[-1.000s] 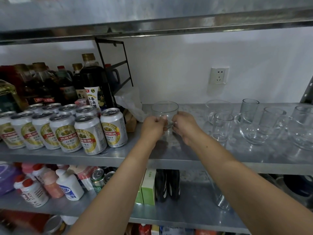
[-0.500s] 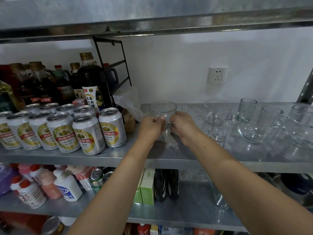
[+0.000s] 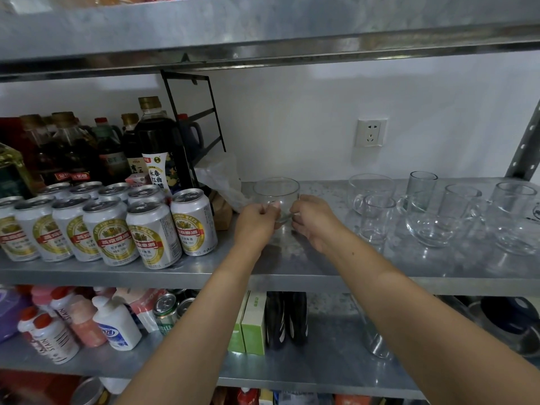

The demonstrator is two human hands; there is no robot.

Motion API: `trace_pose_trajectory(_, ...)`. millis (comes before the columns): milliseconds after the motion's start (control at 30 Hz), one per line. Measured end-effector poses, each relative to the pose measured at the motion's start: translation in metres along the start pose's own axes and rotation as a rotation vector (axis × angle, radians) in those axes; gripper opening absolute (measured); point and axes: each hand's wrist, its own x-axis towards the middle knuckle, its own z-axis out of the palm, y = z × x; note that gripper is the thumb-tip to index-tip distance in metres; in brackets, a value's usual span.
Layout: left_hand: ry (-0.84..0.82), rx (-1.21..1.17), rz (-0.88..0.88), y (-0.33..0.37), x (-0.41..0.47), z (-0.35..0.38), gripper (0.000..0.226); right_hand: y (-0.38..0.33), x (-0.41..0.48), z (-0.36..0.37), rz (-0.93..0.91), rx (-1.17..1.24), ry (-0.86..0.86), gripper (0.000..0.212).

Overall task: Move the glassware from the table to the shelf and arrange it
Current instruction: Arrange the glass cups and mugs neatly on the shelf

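Observation:
A clear glass cup [image 3: 276, 192] stands on the metal shelf [image 3: 292, 267], near its middle. My left hand [image 3: 256, 222] grips its lower left side and my right hand [image 3: 312, 219] grips its lower right side, fingers curled round the base. To the right on the same shelf stand several more clear glasses: a small handled mug [image 3: 376, 219], a wide cup [image 3: 371, 188], a tall tumbler [image 3: 420, 190], a round bowl-shaped glass [image 3: 435, 229] and a large glass [image 3: 514, 217] at the far right.
Several beer cans [image 3: 152, 232] fill the shelf's left front, with dark sauce bottles [image 3: 155, 141] and a black wire rack [image 3: 198, 118] behind. A crumpled plastic bag [image 3: 222, 176] lies just left of the cup. The lower shelf holds bottles, green boxes [image 3: 248, 323] and a glass [image 3: 372, 337].
Both hands stay on the cup at the same spot on the shelf. Only the view has shifted slightly.

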Motion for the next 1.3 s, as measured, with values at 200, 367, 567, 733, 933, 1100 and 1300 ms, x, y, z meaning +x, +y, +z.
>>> trace_pose_trajectory(200,0.136,0.149,0.057,-0.001,0.001,-0.005,0.023,-0.005,0.003,-0.006,0.002,-0.053,0.071,0.056)
trace_pose_trajectory(367,0.267,0.086,0.117,0.004,-0.001,-0.009,0.016,-0.014,-0.005,-0.012,0.0,-0.015,0.037,0.058)
trace_pose_trajectory(567,0.198,-0.141,0.392,0.051,-0.01,0.017,0.006,-0.049,-0.03,-0.033,-0.124,-0.041,0.06,0.042)
trace_pose_trajectory(733,-0.047,-0.325,0.314,0.088,-0.006,0.06,0.012,-0.106,-0.026,-0.085,-0.289,-0.144,0.133,0.026)
trace_pose_trajectory(933,-0.222,-0.388,-0.043,0.099,0.018,0.112,0.018,-0.135,0.018,-0.128,-0.202,-0.508,0.229,0.015)
trace_pose_trajectory(1100,-0.255,-0.312,-0.228,0.092,0.027,0.137,0.036,-0.125,0.042,-0.131,-0.111,-0.917,0.195,0.054)
trace_pose_trajectory(1300,-0.256,-0.34,-0.212,0.087,0.027,0.141,0.039,-0.115,0.054,-0.129,-0.106,-1.137,0.169,0.052)
